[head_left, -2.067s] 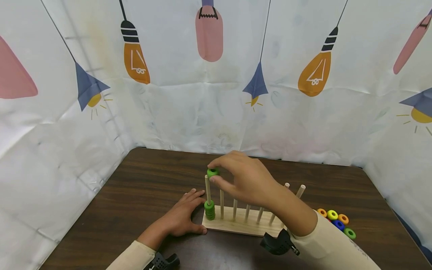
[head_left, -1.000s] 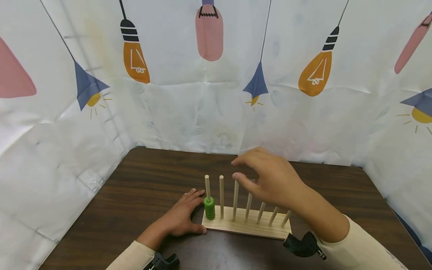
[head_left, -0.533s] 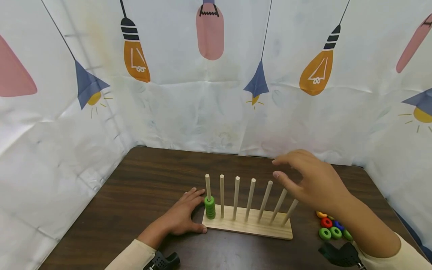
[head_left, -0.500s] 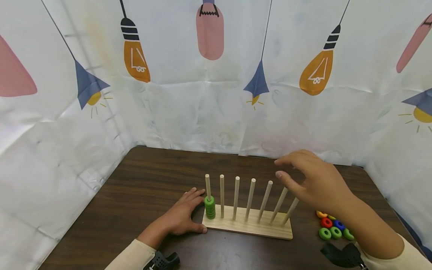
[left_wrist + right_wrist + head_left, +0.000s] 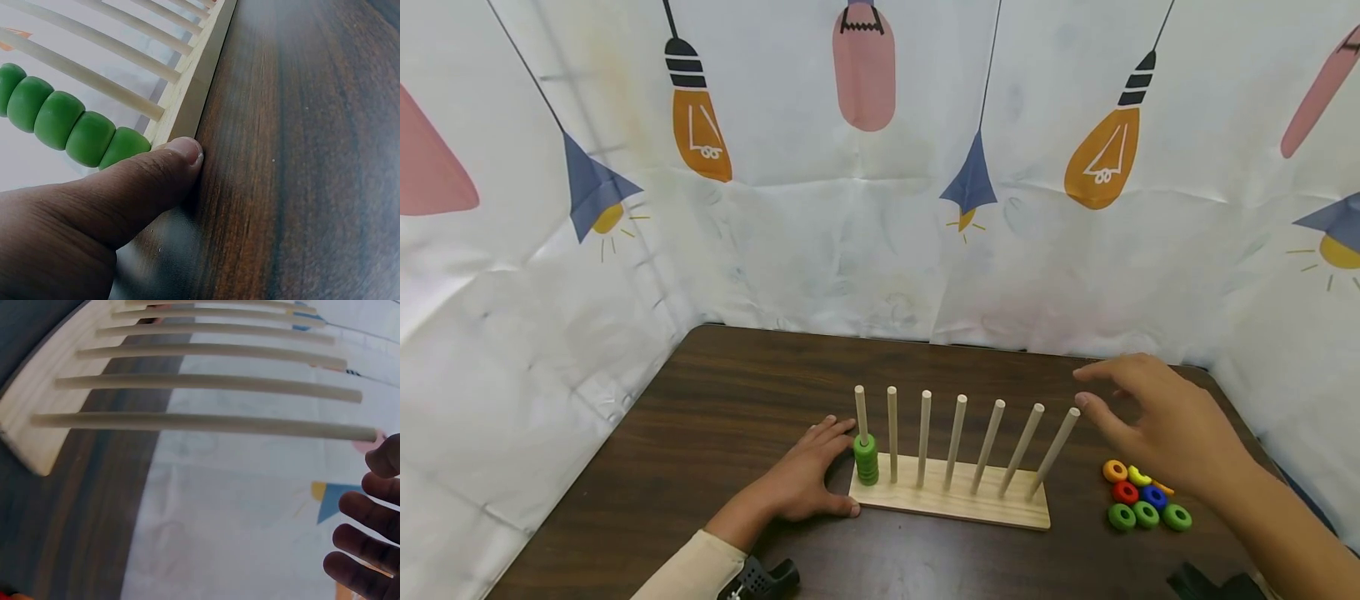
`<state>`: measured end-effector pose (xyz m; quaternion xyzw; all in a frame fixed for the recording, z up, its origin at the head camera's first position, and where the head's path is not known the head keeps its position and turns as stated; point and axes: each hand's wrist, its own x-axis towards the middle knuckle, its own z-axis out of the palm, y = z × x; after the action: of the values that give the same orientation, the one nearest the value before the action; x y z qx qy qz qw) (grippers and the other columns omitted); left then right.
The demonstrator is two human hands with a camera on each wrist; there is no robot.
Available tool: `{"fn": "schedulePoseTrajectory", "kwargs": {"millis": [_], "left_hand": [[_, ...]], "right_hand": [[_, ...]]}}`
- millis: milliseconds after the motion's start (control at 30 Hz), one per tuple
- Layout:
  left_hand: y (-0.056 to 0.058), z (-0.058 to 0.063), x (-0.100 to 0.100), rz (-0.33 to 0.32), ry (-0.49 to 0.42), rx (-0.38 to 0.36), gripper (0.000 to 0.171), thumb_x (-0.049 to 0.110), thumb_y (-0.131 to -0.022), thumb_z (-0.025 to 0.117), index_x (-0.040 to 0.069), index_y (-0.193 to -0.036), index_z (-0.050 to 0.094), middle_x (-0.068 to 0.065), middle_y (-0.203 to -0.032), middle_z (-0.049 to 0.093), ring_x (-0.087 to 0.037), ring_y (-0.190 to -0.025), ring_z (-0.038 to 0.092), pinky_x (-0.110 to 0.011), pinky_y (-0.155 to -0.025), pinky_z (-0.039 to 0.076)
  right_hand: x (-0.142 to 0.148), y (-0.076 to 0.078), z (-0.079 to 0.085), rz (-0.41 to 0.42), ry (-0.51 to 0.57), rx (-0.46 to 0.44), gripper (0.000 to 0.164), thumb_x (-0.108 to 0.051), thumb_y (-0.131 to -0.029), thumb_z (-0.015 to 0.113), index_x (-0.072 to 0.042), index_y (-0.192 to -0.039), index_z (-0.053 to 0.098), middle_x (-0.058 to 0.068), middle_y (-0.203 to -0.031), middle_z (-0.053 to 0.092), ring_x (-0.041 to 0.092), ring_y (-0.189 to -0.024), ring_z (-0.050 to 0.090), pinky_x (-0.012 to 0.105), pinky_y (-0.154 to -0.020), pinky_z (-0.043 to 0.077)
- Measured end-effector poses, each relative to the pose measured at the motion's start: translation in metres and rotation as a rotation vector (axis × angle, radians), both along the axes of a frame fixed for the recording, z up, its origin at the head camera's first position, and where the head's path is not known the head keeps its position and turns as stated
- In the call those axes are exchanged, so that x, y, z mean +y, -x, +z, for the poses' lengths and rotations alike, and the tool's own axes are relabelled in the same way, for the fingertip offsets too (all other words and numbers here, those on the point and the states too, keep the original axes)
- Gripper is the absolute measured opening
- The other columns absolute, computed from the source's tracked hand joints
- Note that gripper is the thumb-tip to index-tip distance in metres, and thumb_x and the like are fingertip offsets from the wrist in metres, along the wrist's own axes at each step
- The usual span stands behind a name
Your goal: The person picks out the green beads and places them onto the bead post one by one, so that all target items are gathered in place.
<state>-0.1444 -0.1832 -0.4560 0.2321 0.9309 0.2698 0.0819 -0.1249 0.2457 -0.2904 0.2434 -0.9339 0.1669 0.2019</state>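
A pale wooden board (image 5: 951, 498) with several upright pegs stands on the table. Green beads (image 5: 867, 462) are stacked low on its leftmost peg. My left hand (image 5: 805, 475) rests at the board's left end; in the left wrist view its thumb (image 5: 137, 181) touches the corner beside the green beads (image 5: 59, 119). Over on the right, my right hand (image 5: 1165, 421) hovers past the last peg, thumb and fingers apart, holding nothing. Its fingertips (image 5: 359, 509) show beyond the tip of the nearest peg (image 5: 206, 423) in the right wrist view.
Right of the board lie loose beads: orange (image 5: 1115, 471), yellow (image 5: 1138, 476), red (image 5: 1125, 492), blue (image 5: 1154, 497) and three green (image 5: 1146, 515). My right hand partly covers another orange one. Behind the dark table (image 5: 760, 375) hangs a printed white cloth (image 5: 865, 250).
The right hand let go of a green bead, which is now on top of the leftmost stack. That hand then moved right, past the pegs to the loose beads. The left hand stayed put.
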Motion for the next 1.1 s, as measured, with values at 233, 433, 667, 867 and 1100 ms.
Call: {"fn": "schedulePoseTrajectory", "kwargs": {"millis": [233, 433, 667, 867, 1100], "left_hand": [[0.000, 0.001, 0.000, 0.008, 0.007, -0.004, 0.087, 0.054, -0.074, 0.088, 0.010, -0.142, 0.056, -0.010, -0.163, 0.034, -0.039, -0.154, 0.016, -0.064, -0.119, 0.020], [-0.001, 0.001, -0.001, 0.010, 0.005, -0.012, 0.084, 0.054, -0.075, 0.088, 0.012, -0.141, 0.058, -0.009, -0.163, 0.033, -0.039, -0.154, 0.016, -0.065, -0.118, 0.022], [-0.001, 0.002, -0.001, -0.001, -0.004, -0.004, 0.081, 0.053, -0.075, 0.088, 0.012, -0.138, 0.059, -0.010, -0.162, 0.035, -0.040, -0.153, 0.017, -0.064, -0.120, 0.019], [-0.001, 0.001, -0.001, -0.004, -0.010, -0.001, 0.082, 0.054, -0.075, 0.088, 0.012, -0.138, 0.058, -0.010, -0.162, 0.035, -0.040, -0.153, 0.017, -0.063, -0.120, 0.017], [-0.001, 0.001, -0.001, -0.004, -0.008, 0.007, 0.082, 0.053, -0.074, 0.089, 0.012, -0.138, 0.059, -0.010, -0.162, 0.035, -0.040, -0.153, 0.018, -0.062, -0.121, 0.017]], "right_hand": [[0.018, -0.006, -0.017, -0.069, -0.005, -0.072, 0.028, -0.027, -0.093, 0.078, -0.020, -0.120, 0.072, 0.004, -0.119, 0.068, 0.027, -0.095, 0.067, 0.044, -0.065, 0.054], [0.031, -0.011, -0.037, -0.109, -0.001, -0.119, 0.029, -0.027, -0.092, 0.079, -0.018, -0.119, 0.072, 0.008, -0.120, 0.068, 0.027, -0.091, 0.067, 0.040, -0.061, 0.053], [0.048, -0.018, -0.066, -0.128, 0.019, -0.157, 0.028, -0.024, -0.090, 0.082, -0.016, -0.115, 0.073, 0.006, -0.112, 0.070, 0.021, -0.083, 0.067, 0.035, -0.061, 0.054], [0.065, -0.022, -0.084, -0.208, 0.014, -0.323, 0.030, -0.030, -0.095, 0.076, -0.012, -0.119, 0.072, 0.014, -0.116, 0.069, 0.032, -0.093, 0.068, 0.052, -0.065, 0.056], [0.086, -0.022, -0.102, -0.263, -0.011, -0.434, 0.033, -0.032, -0.097, 0.074, -0.006, -0.117, 0.072, 0.012, -0.112, 0.070, 0.036, -0.098, 0.066, 0.053, -0.069, 0.056]]}}
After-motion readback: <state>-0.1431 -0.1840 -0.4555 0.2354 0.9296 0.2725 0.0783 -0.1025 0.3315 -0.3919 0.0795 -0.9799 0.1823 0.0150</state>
